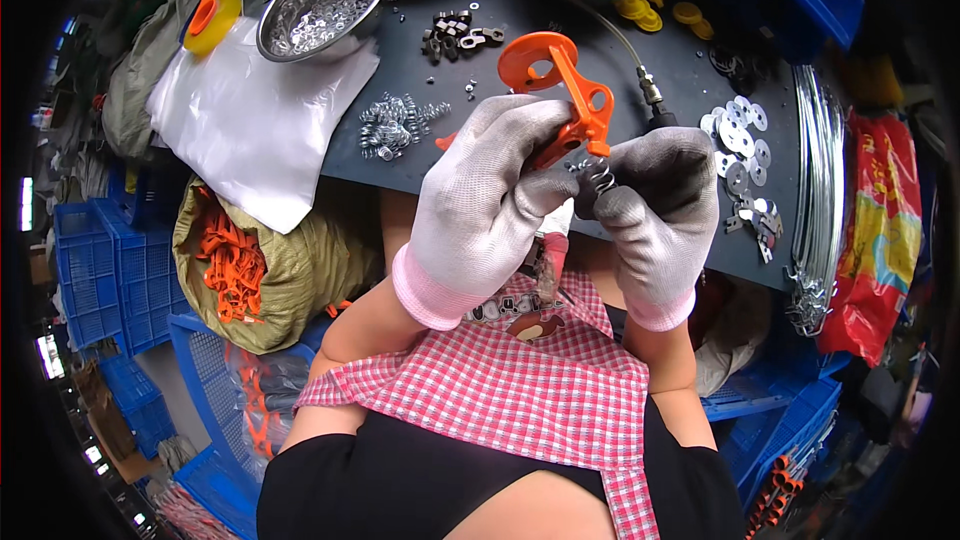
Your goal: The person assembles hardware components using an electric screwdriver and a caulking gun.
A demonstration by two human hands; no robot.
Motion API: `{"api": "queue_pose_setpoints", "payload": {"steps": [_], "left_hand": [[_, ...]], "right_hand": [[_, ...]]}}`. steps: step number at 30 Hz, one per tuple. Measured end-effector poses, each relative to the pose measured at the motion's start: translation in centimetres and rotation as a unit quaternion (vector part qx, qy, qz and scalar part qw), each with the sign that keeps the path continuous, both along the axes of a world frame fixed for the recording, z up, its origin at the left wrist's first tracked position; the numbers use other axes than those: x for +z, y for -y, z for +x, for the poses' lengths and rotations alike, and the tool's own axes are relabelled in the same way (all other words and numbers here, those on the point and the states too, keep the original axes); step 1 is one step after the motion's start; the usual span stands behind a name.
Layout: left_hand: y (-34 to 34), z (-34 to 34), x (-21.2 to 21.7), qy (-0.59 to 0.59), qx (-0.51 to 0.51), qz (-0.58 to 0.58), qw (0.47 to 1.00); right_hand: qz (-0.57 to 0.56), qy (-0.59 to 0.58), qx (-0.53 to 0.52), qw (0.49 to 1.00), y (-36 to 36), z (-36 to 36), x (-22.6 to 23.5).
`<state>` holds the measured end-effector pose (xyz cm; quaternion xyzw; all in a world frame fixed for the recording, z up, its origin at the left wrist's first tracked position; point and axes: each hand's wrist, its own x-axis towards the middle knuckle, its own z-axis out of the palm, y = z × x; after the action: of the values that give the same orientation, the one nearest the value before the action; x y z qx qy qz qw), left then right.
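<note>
Both my hands wear grey knit gloves with pink cuffs. My left hand (485,205) grips an orange plastic clamp part (560,90) by its lower end, holding it up over the dark table (560,20). My right hand (655,210) pinches a small metal coil spring (600,178) against the base of the orange part. The two hands touch each other just above the table's near edge.
On the table lie a pile of springs (395,125), dark metal fittings (455,35), flat metal washers (740,140), yellow caps (650,10), a steel bowl of washers (320,5) and a hose (610,30). A sack of orange parts (250,265) sits left; blue crates (90,260) stand around.
</note>
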<state>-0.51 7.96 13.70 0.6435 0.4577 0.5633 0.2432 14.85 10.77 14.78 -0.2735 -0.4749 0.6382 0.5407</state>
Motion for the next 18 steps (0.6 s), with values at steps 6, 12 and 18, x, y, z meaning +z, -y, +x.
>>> {"api": "queue_pose_setpoints", "payload": {"steps": [6,12,18], "left_hand": [[-0.8,1.4,0.3,-0.058,0.022,0.008,0.998],[-1.2,1.8,1.2,-0.09,-0.005,0.014,0.996],[-1.5,2.3,0.9,-0.112,-0.002,-0.005,0.994]], "right_hand": [[0.051,0.023,-0.11,0.992,-0.4,-0.1,-1.0],[0.042,0.039,-0.127,0.99,-0.8,0.7,-0.7],[-0.068,0.02,-0.021,0.997,-1.6,2.2,-1.0]]}}
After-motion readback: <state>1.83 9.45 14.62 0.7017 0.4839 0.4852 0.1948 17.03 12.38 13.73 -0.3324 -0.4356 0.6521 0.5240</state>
